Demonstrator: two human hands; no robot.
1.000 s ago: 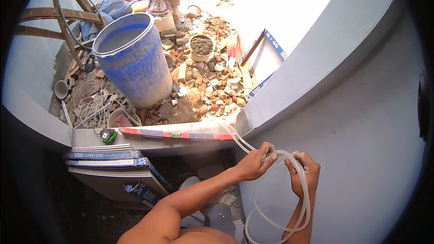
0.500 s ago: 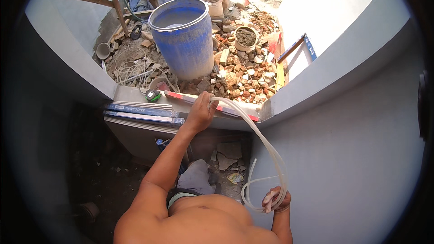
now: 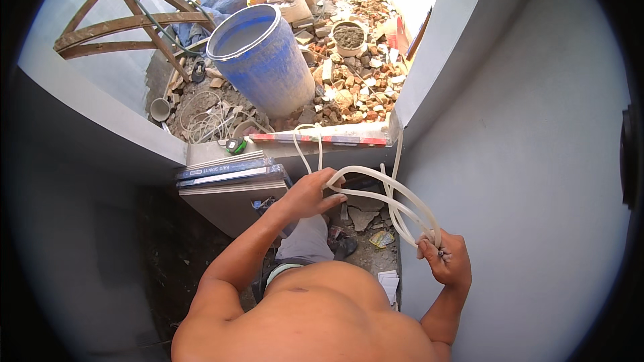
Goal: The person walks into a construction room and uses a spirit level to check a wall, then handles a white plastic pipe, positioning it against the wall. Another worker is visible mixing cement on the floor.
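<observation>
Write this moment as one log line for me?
left hand: holding pale tubing; right hand: gripping tubing loops; ledge: red level, tape measure

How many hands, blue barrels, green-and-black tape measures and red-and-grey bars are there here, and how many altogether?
Hands: 2 (left hand and right hand, both at the pale hose)
Blue barrel: 1
Green-and-black tape measure: 1
Red-and-grey bar: 1
Total: 5

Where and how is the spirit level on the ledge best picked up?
Probably from above, pinching the spirit level across its narrow width, just right of its middle. It is long and thin and lies lengthwise along the ledge; pale tubing crosses it near the middle in this view, so that stretch looks worth avoiding.
</observation>
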